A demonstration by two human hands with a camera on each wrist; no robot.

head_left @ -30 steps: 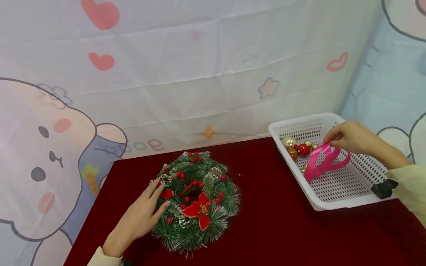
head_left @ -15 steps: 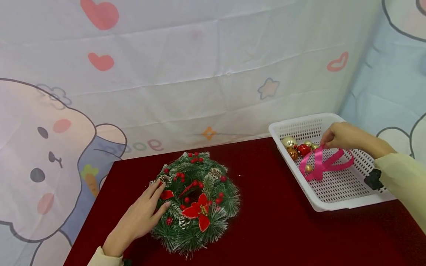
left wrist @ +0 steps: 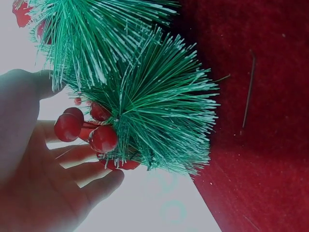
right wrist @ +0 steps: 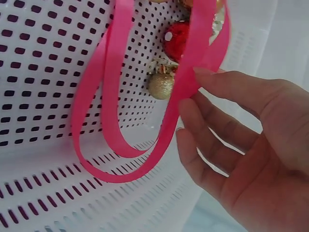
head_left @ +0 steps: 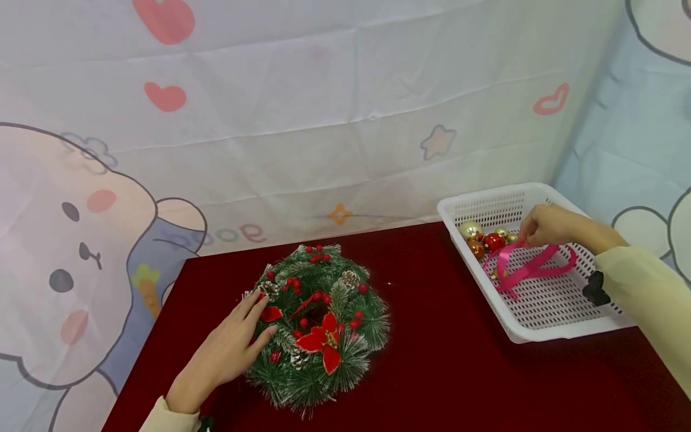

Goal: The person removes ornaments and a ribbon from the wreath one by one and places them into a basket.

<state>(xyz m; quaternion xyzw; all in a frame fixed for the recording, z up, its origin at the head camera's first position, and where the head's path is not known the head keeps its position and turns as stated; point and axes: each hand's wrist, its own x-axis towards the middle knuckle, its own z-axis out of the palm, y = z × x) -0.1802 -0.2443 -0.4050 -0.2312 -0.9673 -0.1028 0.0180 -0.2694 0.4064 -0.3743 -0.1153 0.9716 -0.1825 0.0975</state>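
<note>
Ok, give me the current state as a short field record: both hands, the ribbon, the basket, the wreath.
left hand: open, fingers resting on the left side of the Christmas wreath
right hand: inside the white basket, fingertips touching the pink ribbon; no firm pinch visible
pink ribbon: looped, lying in the basket
baubles: gold and red, in the basket's far corner
wreath: flat on the red tablecloth

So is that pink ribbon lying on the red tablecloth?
No, the pink ribbon lies inside the white basket, beside the ornament balls, with the right hand touching it.
</note>
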